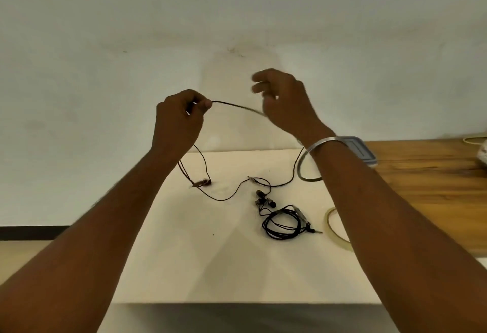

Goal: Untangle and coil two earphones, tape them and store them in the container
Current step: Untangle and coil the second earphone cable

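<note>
At 2 o'clock the lidded container (362, 149) hides its contents. The raised left hand (179, 119) pinches the brown earphone (224, 199) cable. The right hand (286, 101) is half-curled beside it, grip unclear. The black earphone (283, 224) lies coiled on the bench (210, 259).

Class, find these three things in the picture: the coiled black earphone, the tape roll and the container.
coiled black earphone (282, 225), head view, middle of the coil.
tape roll (329, 227), head view, its left rim.
container (359, 149), head view, its lid.
</note>
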